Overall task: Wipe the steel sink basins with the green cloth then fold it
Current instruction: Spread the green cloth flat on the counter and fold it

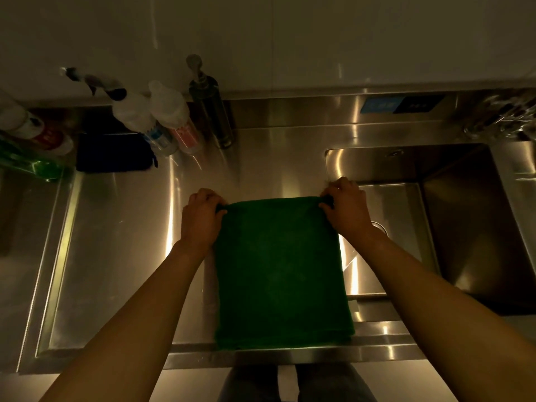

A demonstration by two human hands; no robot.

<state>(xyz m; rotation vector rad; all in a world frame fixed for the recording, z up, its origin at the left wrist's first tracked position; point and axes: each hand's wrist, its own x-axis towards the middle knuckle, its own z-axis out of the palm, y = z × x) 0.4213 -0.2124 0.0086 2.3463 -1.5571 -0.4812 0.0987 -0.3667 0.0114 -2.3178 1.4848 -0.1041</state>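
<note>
Two corners held: left hand (200, 219) pinches the green cloth (281, 274) at far left, right hand (346, 207) at far right; cloth lies flat on the steel counter (261, 169) beside the basin (464, 227). Wiping judged done; folding unfinished

I've got the green cloth (281, 271) stretched flat between both hands: left hand (203, 216) pinching one far corner, right hand (345, 207) pinching the other. It covers the steel strip between the left basin (116, 242) and the right basin (464, 227). Spray bottles (150, 117) and a pump dispenser (211, 108) line the back.
</note>
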